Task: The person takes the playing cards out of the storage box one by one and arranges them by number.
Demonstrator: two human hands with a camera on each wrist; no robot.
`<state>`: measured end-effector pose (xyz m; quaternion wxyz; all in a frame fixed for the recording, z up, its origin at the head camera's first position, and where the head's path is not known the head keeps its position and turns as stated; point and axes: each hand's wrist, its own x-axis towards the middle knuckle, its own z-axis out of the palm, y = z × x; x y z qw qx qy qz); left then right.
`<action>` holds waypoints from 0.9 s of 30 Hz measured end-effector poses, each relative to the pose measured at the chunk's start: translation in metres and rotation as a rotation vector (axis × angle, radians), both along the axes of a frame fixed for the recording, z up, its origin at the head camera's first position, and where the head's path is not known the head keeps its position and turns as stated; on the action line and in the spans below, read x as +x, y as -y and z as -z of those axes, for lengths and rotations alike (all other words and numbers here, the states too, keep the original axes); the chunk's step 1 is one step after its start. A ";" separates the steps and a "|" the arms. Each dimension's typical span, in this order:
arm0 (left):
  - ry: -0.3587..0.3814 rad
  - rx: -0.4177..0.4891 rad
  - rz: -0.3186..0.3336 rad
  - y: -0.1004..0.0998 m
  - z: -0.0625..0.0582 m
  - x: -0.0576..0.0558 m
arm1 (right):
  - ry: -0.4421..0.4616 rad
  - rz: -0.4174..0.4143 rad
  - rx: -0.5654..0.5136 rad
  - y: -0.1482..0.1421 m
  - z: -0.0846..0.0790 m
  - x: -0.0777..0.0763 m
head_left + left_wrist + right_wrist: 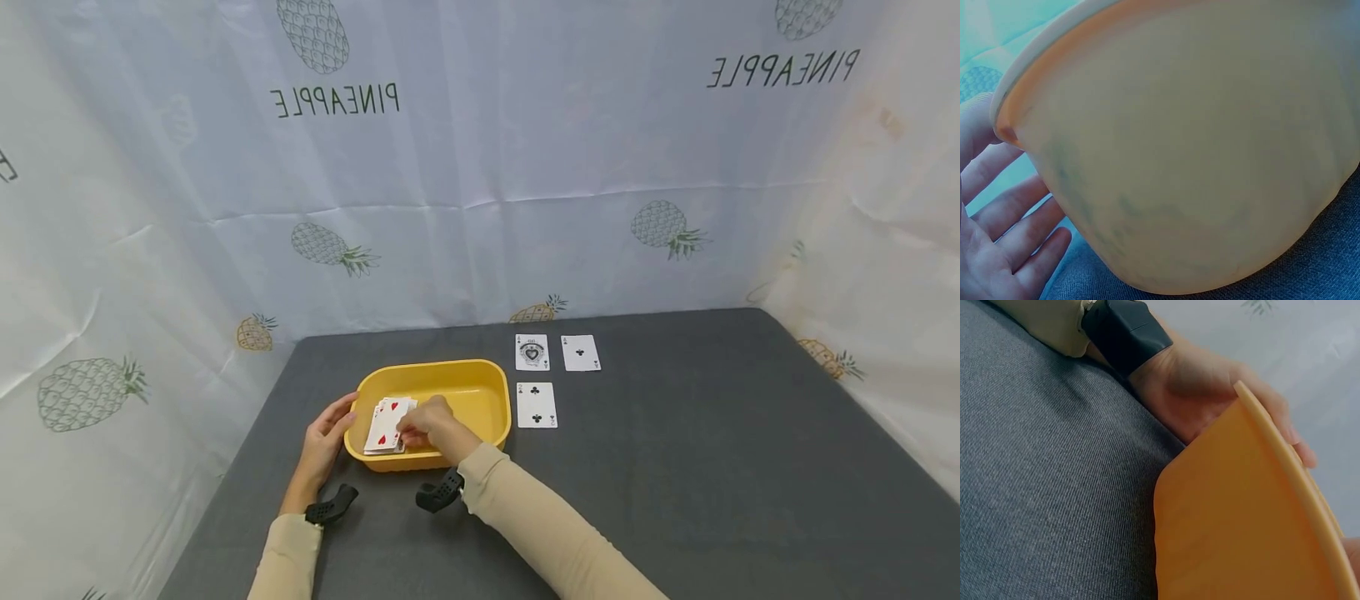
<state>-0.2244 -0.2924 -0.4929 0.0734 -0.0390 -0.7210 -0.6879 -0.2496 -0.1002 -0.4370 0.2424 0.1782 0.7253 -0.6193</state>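
Note:
In the head view a yellow plastic tub (487, 400) stands on the dark table. My left hand (325, 435) holds its left end, the thumb side over the rim (1016, 75) and the other fingers stretched along the outside. Inside, at the left, lies a small pile of playing cards (388, 421), topped by a card with red hearts. My right hand (435, 423) reaches over the near wall, fingertips curled and pinching at that top card's right edge. In the right wrist view the tub's wall (1229, 512) hides most of the right hand.
Three playing cards lie face up right of the tub: an ace with a large emblem (532, 352), an ace of clubs (581, 353) and a two of clubs (537, 406). The dark tablecloth (712, 450) extends right. Pineapple-print curtains (480, 167) hang behind and at both sides.

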 end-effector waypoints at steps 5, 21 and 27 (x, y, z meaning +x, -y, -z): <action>-0.003 0.005 0.010 -0.001 -0.001 -0.001 | -0.011 -0.009 -0.032 -0.001 0.000 0.001; -0.008 -0.012 0.016 -0.001 -0.002 0.001 | -0.010 -0.037 -0.163 -0.014 -0.005 0.000; 0.013 -0.032 0.001 -0.001 -0.002 0.001 | -0.034 -0.067 -0.193 -0.022 -0.011 0.000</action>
